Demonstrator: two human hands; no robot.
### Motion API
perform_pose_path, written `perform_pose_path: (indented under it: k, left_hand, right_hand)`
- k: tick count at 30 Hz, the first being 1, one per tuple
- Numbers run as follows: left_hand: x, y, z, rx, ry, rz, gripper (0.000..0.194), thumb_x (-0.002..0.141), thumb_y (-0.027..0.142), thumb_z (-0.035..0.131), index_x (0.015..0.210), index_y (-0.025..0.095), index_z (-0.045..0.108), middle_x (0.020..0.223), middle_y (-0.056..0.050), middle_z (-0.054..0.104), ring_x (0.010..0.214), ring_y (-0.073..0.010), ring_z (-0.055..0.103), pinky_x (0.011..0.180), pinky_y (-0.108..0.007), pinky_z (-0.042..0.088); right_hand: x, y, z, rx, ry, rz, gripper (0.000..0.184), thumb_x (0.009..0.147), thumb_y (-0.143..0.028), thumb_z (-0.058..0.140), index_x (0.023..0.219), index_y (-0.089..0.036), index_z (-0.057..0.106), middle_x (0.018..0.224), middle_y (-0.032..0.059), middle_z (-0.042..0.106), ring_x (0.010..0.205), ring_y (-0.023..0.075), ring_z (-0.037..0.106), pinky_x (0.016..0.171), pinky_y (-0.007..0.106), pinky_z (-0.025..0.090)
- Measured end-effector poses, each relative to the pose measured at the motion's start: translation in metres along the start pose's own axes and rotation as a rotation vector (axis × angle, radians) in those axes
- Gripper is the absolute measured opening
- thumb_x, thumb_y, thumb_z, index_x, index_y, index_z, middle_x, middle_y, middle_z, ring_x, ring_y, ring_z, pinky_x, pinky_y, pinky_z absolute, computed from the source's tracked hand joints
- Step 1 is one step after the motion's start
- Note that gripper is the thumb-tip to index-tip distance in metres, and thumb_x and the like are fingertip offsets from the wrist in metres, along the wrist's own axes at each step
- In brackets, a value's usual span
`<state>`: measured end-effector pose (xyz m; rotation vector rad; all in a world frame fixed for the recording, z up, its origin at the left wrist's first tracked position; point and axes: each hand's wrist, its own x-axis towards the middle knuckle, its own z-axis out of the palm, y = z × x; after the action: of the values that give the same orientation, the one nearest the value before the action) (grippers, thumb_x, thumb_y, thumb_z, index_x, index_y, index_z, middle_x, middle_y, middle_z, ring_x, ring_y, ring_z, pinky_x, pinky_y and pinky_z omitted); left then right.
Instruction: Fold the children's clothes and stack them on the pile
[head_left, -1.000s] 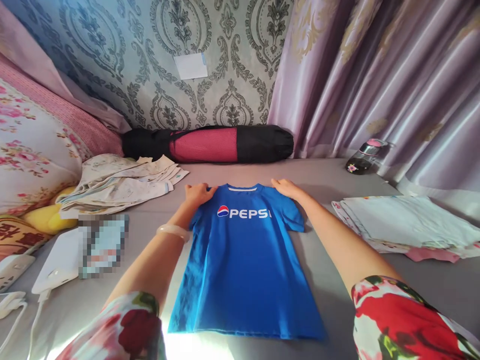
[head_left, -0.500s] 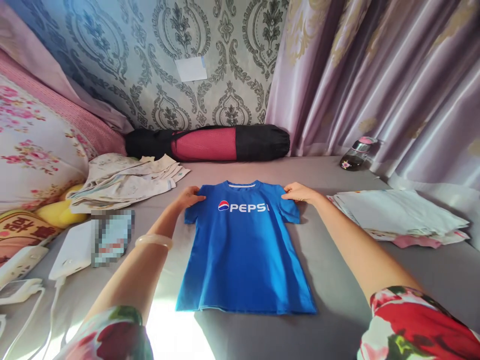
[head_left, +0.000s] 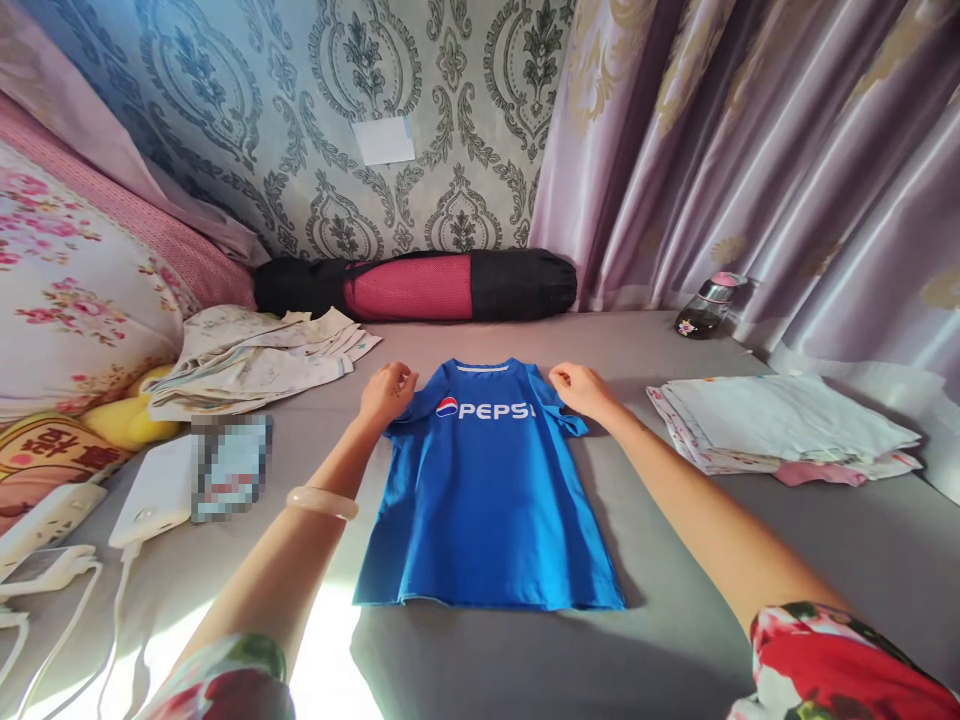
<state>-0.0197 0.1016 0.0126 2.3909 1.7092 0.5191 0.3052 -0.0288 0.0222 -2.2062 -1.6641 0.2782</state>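
A blue T-shirt [head_left: 495,500] with a white PEPSI print lies front up, its collar pointing away from me and its hem toward me. At its left shoulder, my left hand [head_left: 388,392] is closed with curled fingers on the sleeve, and the sleeve is partly hidden behind it. My right hand [head_left: 583,388] pinches the cloth at the opposite shoulder; that sleeve hangs bunched just below the fingers. Soft creases run down the left side of the shirt.
On the grey sheet, a folded cloth stack [head_left: 787,420] lies right and patterned clothes [head_left: 255,365] lie left. A bottle [head_left: 705,308] stands back right. A black and red roll bag [head_left: 412,287] rests against the wall. A white power bank [head_left: 157,490] and cables are at left.
Both hands have come closer together, drawing the sleeves inward, so the shirt's shoulders look narrower. The hem sits slightly higher in view.
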Motion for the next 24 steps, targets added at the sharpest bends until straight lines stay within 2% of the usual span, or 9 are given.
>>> perform_pose_path:
  k: [2, 4, 7, 10, 13, 17, 21, 24]
  left_hand:
    - [0.003, -0.012, 0.002, -0.005, -0.068, -0.06, 0.036, 0.09, 0.044, 0.049, 0.109, 0.017, 0.064, 0.109, -0.011, 0.071, 0.097, -0.0227, 0.067, 0.085, -0.029, 0.049]
    - [0.002, -0.016, 0.005, -0.027, -0.164, -0.065, 0.041, 0.089, 0.047, 0.052, 0.113, 0.015, 0.063, 0.11, -0.012, 0.072, 0.097, -0.0233, 0.068, 0.085, -0.029, 0.05]
    - [-0.004, -0.01, 0.007, -0.063, -0.216, -0.055, 0.044, 0.088, 0.048, 0.053, 0.114, 0.015, 0.064, 0.107, -0.013, 0.073, 0.1, -0.0255, 0.068, 0.085, -0.03, 0.05]
    - [-0.01, -0.002, 0.006, -0.089, -0.234, -0.051, 0.045, 0.084, 0.05, 0.059, 0.113, 0.015, 0.065, 0.103, -0.012, 0.074, 0.102, -0.0279, 0.068, 0.082, -0.031, 0.051]
    - [-0.013, 0.001, 0.003, -0.106, -0.234, -0.034, 0.045, 0.079, 0.049, 0.064, 0.108, 0.015, 0.067, 0.097, -0.01, 0.074, 0.094, -0.0268, 0.069, 0.077, -0.03, 0.051]
    - [-0.015, -0.004, -0.004, -0.132, -0.217, -0.042, 0.026, 0.076, 0.04, 0.067, 0.09, 0.018, 0.069, 0.085, -0.005, 0.072, 0.084, -0.0233, 0.068, 0.07, -0.028, 0.049]
    - [-0.013, -0.015, -0.01, -0.177, -0.144, -0.101, 0.02, 0.076, 0.036, 0.064, 0.085, 0.018, 0.066, 0.081, -0.004, 0.069, 0.081, -0.0213, 0.066, 0.071, -0.028, 0.048]
    - [-0.007, -0.027, -0.013, -0.201, -0.029, -0.202, 0.023, 0.081, 0.036, 0.057, 0.093, 0.018, 0.064, 0.085, -0.004, 0.068, 0.084, -0.0213, 0.065, 0.074, -0.03, 0.048]
  right_hand:
    - [0.005, 0.01, 0.001, 0.053, -0.033, 0.1, 0.027, 0.096, -0.03, 0.047, 0.109, -0.02, 0.068, 0.108, 0.0065, 0.073, 0.102, 0.0192, 0.065, 0.082, 0.024, 0.045]
    - [0.006, 0.014, 0.007, 0.091, -0.073, 0.147, 0.033, 0.094, -0.035, 0.052, 0.119, -0.017, 0.064, 0.118, 0.0096, 0.07, 0.108, 0.0203, 0.064, 0.087, 0.026, 0.046]
    - [0.005, 0.014, 0.02, 0.107, -0.108, 0.138, 0.047, 0.089, -0.04, 0.061, 0.129, -0.015, 0.058, 0.131, 0.0141, 0.063, 0.119, 0.0227, 0.06, 0.092, 0.028, 0.045]
    - [0.005, 0.013, 0.027, 0.081, -0.128, 0.143, 0.051, 0.082, -0.044, 0.068, 0.124, -0.017, 0.06, 0.128, 0.0139, 0.065, 0.117, 0.0244, 0.061, 0.087, 0.028, 0.048]
    - [0.006, 0.015, 0.027, 0.044, -0.099, 0.175, 0.039, 0.078, -0.046, 0.071, 0.106, -0.018, 0.067, 0.108, 0.0105, 0.072, 0.102, 0.0234, 0.067, 0.076, 0.026, 0.048]
    - [0.005, 0.024, 0.019, 0.108, -0.107, 0.224, 0.021, 0.08, -0.039, 0.069, 0.081, -0.018, 0.068, 0.075, 0.0031, 0.07, 0.072, 0.0177, 0.066, 0.059, 0.023, 0.044]
    - [0.007, 0.038, 0.007, 0.299, -0.047, 0.249, 0.012, 0.08, -0.029, 0.068, 0.081, -0.017, 0.067, 0.067, -0.0002, 0.067, 0.06, 0.0135, 0.061, 0.054, 0.021, 0.042]
    - [0.013, 0.052, 0.002, 0.363, 0.033, 0.326, 0.013, 0.084, -0.026, 0.062, 0.087, -0.015, 0.067, 0.069, 0.002, 0.067, 0.06, 0.014, 0.061, 0.053, 0.021, 0.044]
